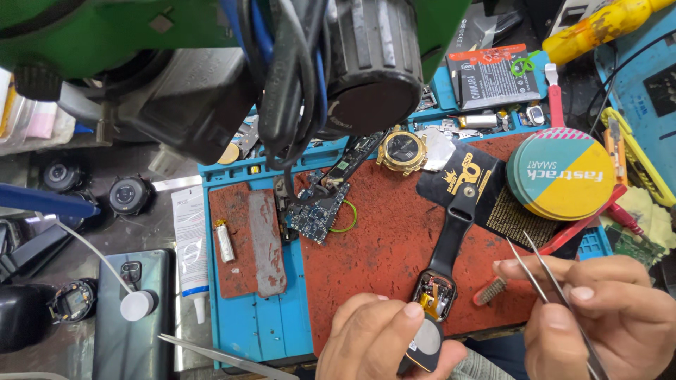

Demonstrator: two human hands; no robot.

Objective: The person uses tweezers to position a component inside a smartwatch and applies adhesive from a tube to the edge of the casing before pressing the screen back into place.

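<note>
The biggest thing in my view is the green microscope head (211, 28) across the top, its black lens barrel (373, 63) and a bundle of dark cables (289, 77) hiding much of the bench behind. Under it lies the blue work mat (260, 324) with a large rust-red pad (394, 239) on it and a smaller red pad (236, 239) to its left; the mat's near edge is cut off by the frame.

At right I see a stack of round teal, yellow and pink discs (563, 172), partly covering a black card (486, 190). At far left a dark phone (134, 317) lies face down, its lower end out of view, with a white tube (190, 239) beside it.

My left hand (380, 338) is clamped on an opened smartwatch (435, 292), thumb pressed on its lower body, so I cannot make out that part; the black strap (454, 225) runs up over the red pad toward the card. Orange flex and small parts show inside the case, too fine to tell apart.

My right hand (598, 309) is closed around 1 pair of metal tweezers (542, 274), tips apart and pointing up-left, near the watch but not touching it. The wrist is cut off.

A circuit board (317, 214), a gold watch case (403, 150) and a small silver cell (224, 241) lie farther up the mat.
</note>
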